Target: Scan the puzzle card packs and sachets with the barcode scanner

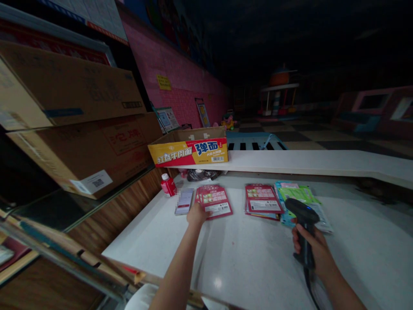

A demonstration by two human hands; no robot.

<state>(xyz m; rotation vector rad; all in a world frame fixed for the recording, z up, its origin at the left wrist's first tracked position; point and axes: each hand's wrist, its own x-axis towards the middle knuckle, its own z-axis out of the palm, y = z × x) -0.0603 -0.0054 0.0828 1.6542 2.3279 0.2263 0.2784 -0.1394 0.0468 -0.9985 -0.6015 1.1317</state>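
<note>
My right hand (314, 243) is wrapped round the handle of a black barcode scanner (302, 211), its cable hanging down toward me. The scanner's head is raised over the right side of the white counter. At the middle left, my left hand (196, 214) grips the near left edge of a flat red packet (217, 200) with pictures and a white label, thumb on top. Just left of that hand lies a phone (185, 201) with a lit screen. Between the hands is a stack of similar red packets (263, 199). Beside it, partly behind the scanner, are green and blue packets (295, 191).
A small red bottle (168, 186) with a white cap stands at the counter's left edge. A yellow and red open carton (193, 153) sits on the raised ledge (306, 161) behind. Large cardboard boxes (74, 94) are stacked on the left.
</note>
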